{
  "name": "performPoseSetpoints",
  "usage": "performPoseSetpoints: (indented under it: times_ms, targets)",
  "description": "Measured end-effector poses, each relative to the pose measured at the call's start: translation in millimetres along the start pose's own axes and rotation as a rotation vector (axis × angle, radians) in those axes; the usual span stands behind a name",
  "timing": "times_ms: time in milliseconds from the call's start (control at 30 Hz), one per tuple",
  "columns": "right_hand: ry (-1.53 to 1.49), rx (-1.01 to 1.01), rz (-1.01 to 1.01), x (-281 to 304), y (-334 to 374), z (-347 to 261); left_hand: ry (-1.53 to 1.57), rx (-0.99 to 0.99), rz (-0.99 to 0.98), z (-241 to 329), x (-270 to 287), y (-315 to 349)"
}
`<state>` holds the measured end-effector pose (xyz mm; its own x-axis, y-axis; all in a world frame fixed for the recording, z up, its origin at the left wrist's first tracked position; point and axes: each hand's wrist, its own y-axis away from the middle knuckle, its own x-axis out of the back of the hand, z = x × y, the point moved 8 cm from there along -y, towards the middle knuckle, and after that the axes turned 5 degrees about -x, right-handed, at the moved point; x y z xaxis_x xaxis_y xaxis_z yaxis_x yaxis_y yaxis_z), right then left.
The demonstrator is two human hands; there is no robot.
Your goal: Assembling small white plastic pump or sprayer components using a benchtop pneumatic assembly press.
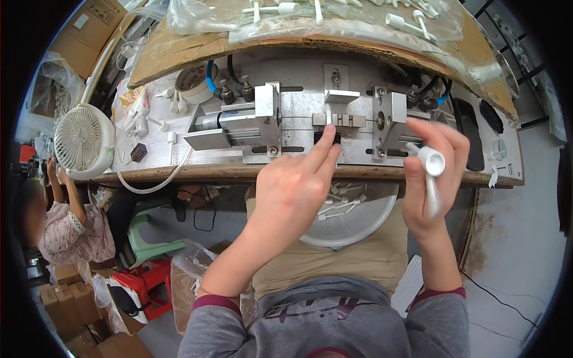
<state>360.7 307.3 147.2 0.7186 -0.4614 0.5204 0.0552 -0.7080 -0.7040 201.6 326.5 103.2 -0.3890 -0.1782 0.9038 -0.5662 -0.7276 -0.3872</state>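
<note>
My left hand (295,188) reaches over the bench's near edge with its index and middle fingers stretched out. Its index fingertip touches the lower end of a thin white plastic rod (329,110), which sits upright across a small notched metal block (354,121). The thumb of that hand is hidden. In my right hand (439,170), slightly blurred, is a white plastic piece with a round cup (432,161) and a stem, gripped between thumb and fingers beside the right-hand metal fixture (391,122). Opposite stands the left-hand metal fixture (268,119).
A white mesh basket (340,240) of small white parts rests at my lap. Cardboard (197,56) with more white pieces overhangs the back. A white fan (83,141) stands left; a dark phone-like slab (468,134) lies right. Another person's sleeve (65,224) shows far left.
</note>
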Motion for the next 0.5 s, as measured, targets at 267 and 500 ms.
performPoseSetpoints:
  times_ms: [267,500]
  targets:
    - [0.039,0.189,-0.044,-7,6,-11,0.152,-0.019,0.083,-14,4,-9]
    - [0.086,0.245,-0.194,-27,20,-24,0.898,0.058,0.243,1,20,-4]
